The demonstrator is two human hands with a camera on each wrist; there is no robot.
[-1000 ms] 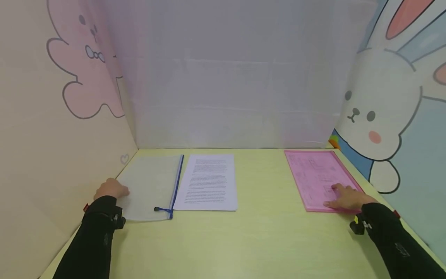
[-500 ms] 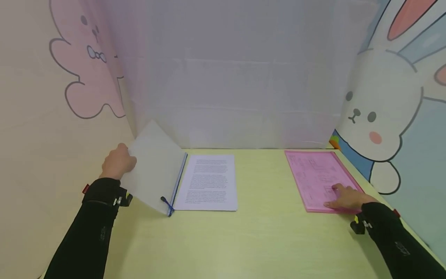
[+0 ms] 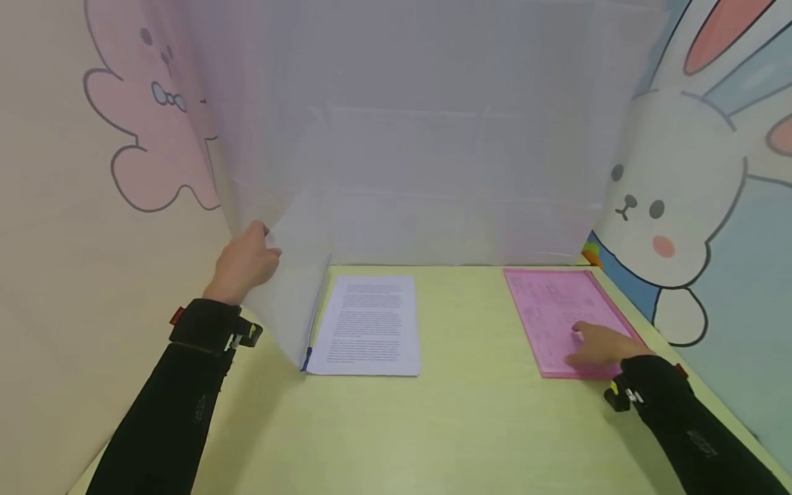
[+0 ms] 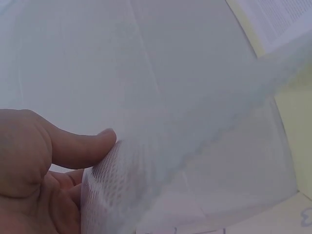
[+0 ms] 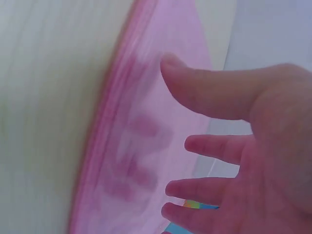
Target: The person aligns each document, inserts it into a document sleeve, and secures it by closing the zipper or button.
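Observation:
My left hand pinches the edge of a translucent white mesh pouch and holds it almost upright. Its blue zipper edge stands on the table beside a printed sheet. In the left wrist view my thumb lies on the front of the pouch, the other fingers of the left hand are behind it, and the printed sheet shows at top right. My right hand rests with straight fingers on the near end of a pink folder. The right wrist view shows the right hand spread over the pink folder.
The yellow-green table is boxed in by a cartoon-printed panel on the left, a pale back panel and a rabbit-printed panel on the right. The pink folder lies close to the right panel.
My left hand has lifted the pouch's left edge from flat on the table to nearly upright, pivoting on the zipper edge. My right hand has slid slightly left on the pink folder.

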